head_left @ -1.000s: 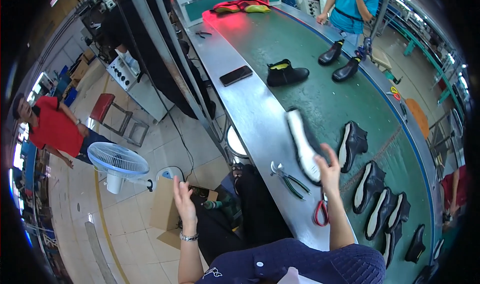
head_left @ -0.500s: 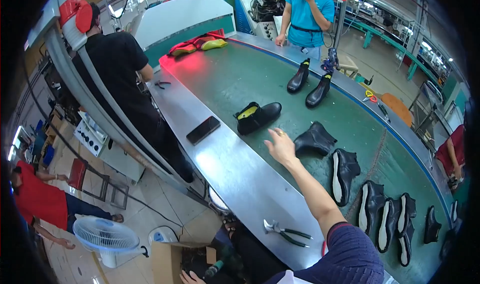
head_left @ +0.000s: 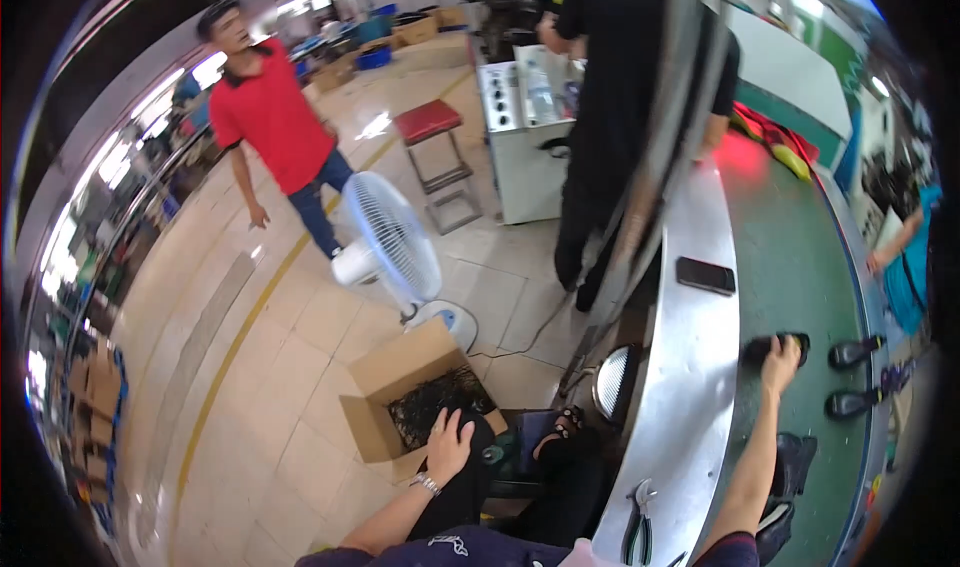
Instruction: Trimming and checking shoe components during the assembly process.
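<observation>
My right hand reaches over the green conveyor belt and grips a black shoe; the fingers partly cover it. Down on the left, my left hand lies on my dark-trousered leg with its fingers spread, holding nothing. Close by that hand is an open cardboard box with dark scraps inside. Beyond the gripped shoe are two more black shoes, and a black boot lies beside my right forearm. Green-handled pincers rest on the metal table edge.
A phone lies on the metal edge. A white-blue fan stands on the floor near a red-topped stool. One person in red stands at the left, another in black by a grey post.
My view has swung left, toward the floor and fan. My right hand has gone from open above the belt to gripping the black shoe. My left hand now shows more fully, on my leg.
</observation>
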`<action>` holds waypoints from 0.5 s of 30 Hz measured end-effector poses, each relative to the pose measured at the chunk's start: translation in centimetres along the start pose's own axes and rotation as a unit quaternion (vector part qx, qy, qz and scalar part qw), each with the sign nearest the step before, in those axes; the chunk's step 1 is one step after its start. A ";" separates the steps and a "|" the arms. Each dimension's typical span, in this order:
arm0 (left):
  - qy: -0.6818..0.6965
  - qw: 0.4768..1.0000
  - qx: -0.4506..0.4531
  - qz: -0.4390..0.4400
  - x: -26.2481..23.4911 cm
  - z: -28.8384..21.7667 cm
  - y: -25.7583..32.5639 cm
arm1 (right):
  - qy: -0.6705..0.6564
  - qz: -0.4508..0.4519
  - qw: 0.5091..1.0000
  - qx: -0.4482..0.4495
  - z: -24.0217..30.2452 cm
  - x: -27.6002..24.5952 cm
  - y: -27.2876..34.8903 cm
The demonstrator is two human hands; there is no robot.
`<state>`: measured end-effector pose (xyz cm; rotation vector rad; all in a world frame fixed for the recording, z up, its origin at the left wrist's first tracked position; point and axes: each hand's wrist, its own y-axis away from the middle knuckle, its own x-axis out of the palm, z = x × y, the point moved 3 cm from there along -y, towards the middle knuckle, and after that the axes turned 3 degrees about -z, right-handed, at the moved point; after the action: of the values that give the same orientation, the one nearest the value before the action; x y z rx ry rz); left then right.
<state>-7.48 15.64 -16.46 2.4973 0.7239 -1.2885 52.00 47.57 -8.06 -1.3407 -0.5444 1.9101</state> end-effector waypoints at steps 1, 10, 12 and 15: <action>0.011 1.000 -0.007 -0.022 -0.4 0.4 1.0 | -0.035 0.022 0.999 0.015 -0.4 -0.6 0.0; 0.201 0.959 0.191 -0.055 -7.5 -8.8 1.4 | -0.287 0.106 0.946 0.108 5.2 -21.6 -0.7; 0.256 0.919 0.297 0.047 -10.0 -13.6 2.5 | -0.328 0.169 0.927 0.066 12.3 -28.0 1.2; 0.292 0.813 0.412 0.290 -11.1 -19.7 6.5 | -0.374 0.186 0.908 0.041 19.4 -33.5 5.1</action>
<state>4.19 14.95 3.94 3.4131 -0.6983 -0.6381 38.76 20.01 16.31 -0.6358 -0.5829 2.7391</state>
